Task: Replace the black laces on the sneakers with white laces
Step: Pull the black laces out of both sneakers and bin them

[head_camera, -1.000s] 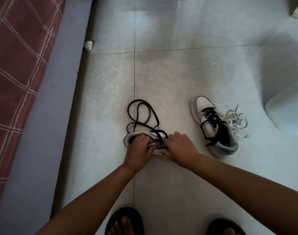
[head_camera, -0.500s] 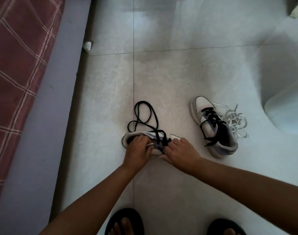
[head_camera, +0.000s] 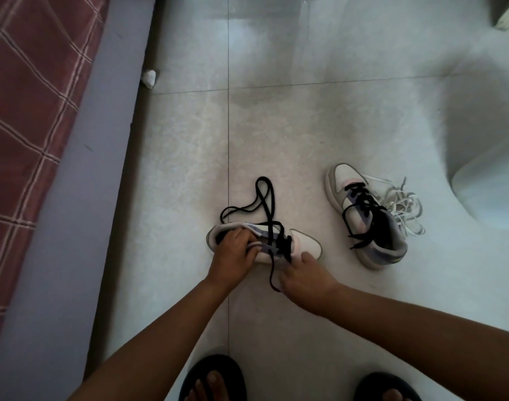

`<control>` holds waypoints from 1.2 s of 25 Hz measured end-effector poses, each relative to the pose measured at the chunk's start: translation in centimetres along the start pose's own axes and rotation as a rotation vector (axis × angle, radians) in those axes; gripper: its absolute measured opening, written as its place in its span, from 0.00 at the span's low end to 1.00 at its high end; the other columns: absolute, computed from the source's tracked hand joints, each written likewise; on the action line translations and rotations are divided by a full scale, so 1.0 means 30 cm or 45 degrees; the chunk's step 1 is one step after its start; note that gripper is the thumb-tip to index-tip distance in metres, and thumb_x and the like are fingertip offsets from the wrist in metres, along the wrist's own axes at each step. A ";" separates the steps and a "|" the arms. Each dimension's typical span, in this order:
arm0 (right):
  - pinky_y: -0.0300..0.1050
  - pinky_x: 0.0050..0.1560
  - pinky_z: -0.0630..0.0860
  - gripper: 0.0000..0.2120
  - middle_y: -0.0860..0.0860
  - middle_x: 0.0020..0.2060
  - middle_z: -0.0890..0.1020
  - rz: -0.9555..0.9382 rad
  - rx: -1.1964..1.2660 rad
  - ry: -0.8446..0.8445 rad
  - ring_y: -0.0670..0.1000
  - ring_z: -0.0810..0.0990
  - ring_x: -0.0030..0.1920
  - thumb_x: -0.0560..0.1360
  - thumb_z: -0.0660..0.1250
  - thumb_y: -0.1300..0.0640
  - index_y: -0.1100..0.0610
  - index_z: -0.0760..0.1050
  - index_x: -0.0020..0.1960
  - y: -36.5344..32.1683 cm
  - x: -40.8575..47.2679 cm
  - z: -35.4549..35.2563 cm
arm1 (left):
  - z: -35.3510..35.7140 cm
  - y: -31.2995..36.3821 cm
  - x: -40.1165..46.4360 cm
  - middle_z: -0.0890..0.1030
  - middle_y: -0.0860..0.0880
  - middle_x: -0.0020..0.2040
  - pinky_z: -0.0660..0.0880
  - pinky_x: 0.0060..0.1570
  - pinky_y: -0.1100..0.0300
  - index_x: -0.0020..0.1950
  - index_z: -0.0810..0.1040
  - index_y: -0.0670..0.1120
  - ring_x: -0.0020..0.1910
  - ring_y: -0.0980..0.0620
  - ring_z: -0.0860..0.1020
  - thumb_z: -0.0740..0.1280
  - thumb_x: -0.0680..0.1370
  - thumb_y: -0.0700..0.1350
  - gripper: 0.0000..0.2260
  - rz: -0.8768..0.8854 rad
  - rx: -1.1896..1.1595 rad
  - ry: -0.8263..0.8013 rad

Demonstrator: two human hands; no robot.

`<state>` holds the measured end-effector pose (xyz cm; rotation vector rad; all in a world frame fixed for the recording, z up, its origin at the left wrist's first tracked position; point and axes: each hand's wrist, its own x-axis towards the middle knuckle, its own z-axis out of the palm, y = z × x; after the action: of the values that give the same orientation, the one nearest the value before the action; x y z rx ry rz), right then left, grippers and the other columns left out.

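Pale tiled floor [head_camera: 305, 125] beside plaid-covered bed [head_camera: 30, 111].

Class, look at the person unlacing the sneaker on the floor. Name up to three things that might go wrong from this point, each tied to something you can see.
1. The black lace lies in crossed loops beyond the held sneaker; pulled fast, it may knot or snag at an eyelet.
2. The white laces lie in a tangled heap beside the second sneaker; they may need untangling first.
3. The left hand grips only the collar while the right hand works at the lace, so the sneaker might twist or slip.
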<state>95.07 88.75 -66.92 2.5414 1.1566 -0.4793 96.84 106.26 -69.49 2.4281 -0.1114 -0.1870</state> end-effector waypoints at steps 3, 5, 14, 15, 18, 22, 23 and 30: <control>0.47 0.43 0.72 0.15 0.55 0.49 0.82 0.435 0.561 -0.067 0.57 0.80 0.49 0.77 0.63 0.48 0.59 0.76 0.53 0.017 0.116 -0.074 | 0.000 -0.006 -0.002 0.79 0.43 0.44 0.71 0.46 0.60 0.43 0.76 0.39 0.46 0.48 0.76 0.69 0.75 0.38 0.04 -0.016 -0.016 -0.005; 0.48 0.50 0.72 0.10 0.55 0.54 0.81 0.457 0.629 -0.161 0.57 0.79 0.54 0.78 0.61 0.56 0.59 0.74 0.57 0.001 0.165 -0.065 | 0.002 -0.004 -0.007 0.79 0.42 0.44 0.71 0.46 0.59 0.43 0.76 0.38 0.46 0.48 0.76 0.69 0.75 0.38 0.04 -0.023 -0.019 -0.006; 0.51 0.56 0.73 0.16 0.60 0.61 0.76 -0.250 0.282 -0.909 0.60 0.76 0.60 0.76 0.64 0.58 0.64 0.73 0.62 -0.070 -0.045 0.049 | 0.015 -0.001 -0.002 0.78 0.44 0.44 0.69 0.46 0.61 0.43 0.75 0.39 0.46 0.50 0.75 0.68 0.75 0.39 0.04 -0.080 -0.038 0.020; 0.51 0.58 0.72 0.17 0.60 0.63 0.74 -0.192 0.313 -0.901 0.60 0.74 0.62 0.78 0.62 0.58 0.63 0.71 0.64 -0.067 -0.052 0.051 | 0.017 0.000 -0.004 0.77 0.44 0.44 0.69 0.46 0.61 0.43 0.75 0.39 0.46 0.50 0.74 0.68 0.75 0.40 0.05 -0.088 -0.043 0.017; 0.48 0.54 0.72 0.16 0.58 0.60 0.77 0.295 0.730 -0.488 0.59 0.76 0.59 0.80 0.55 0.52 0.60 0.73 0.62 0.002 0.039 -0.007 | 0.012 0.000 -0.005 0.77 0.44 0.43 0.68 0.44 0.63 0.41 0.74 0.39 0.44 0.50 0.74 0.68 0.75 0.40 0.06 -0.105 -0.064 0.022; 0.46 0.45 0.70 0.15 0.58 0.56 0.79 0.510 0.879 -0.228 0.58 0.78 0.55 0.80 0.55 0.53 0.60 0.74 0.59 0.052 0.149 -0.064 | 0.010 0.005 -0.002 0.78 0.44 0.42 0.67 0.42 0.66 0.41 0.76 0.38 0.43 0.50 0.75 0.69 0.74 0.39 0.05 -0.125 -0.060 0.020; 0.45 0.45 0.70 0.15 0.58 0.56 0.79 0.477 0.873 -0.242 0.58 0.79 0.55 0.80 0.56 0.54 0.60 0.75 0.59 0.037 0.152 -0.070 | 0.010 0.007 -0.001 0.78 0.43 0.42 0.67 0.43 0.65 0.42 0.76 0.37 0.44 0.50 0.75 0.69 0.74 0.39 0.05 -0.131 -0.064 0.027; 0.46 0.42 0.70 0.13 0.59 0.52 0.81 0.572 0.753 -0.036 0.59 0.80 0.51 0.80 0.54 0.56 0.62 0.71 0.58 0.014 0.133 -0.022 | 0.020 0.003 0.003 0.77 0.45 0.41 0.66 0.41 0.65 0.40 0.75 0.38 0.42 0.51 0.74 0.69 0.74 0.39 0.06 -0.145 -0.094 0.061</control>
<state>97.97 91.40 -67.96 3.1482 0.4305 -0.8250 96.82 105.79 -69.89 2.3649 0.0544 -0.1808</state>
